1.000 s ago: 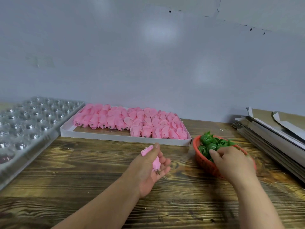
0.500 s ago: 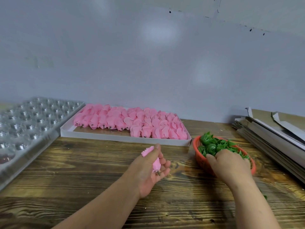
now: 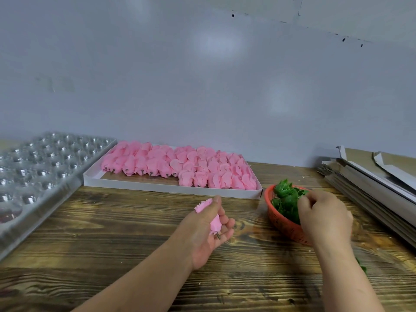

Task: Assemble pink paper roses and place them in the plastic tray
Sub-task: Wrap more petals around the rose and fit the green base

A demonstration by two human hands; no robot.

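At the far left of the wooden desk (image 3: pixel 112 233) lies the clear plastic tray (image 3: pixel 38 167), its rows of round cups catching the light. Just right of it sits a shallow white box (image 3: pixel 171 188) packed with pink paper roses (image 3: pixel 180 167). In front of the box, the left hand (image 3: pixel 207 233) has its grip curled round one pink rose bud (image 3: pixel 215 221), thumb along the petals, the short dark stem pointing down toward the palm. Further right, the right hand (image 3: pixel 324 219) reaches into the orange basket (image 3: pixel 283 224) of green leaf pieces (image 3: pixel 286 199), fingers bent among them; whether they have hold of one cannot be told. Stacked flat cardboard (image 3: pixel 378 176) lies at the right edge.
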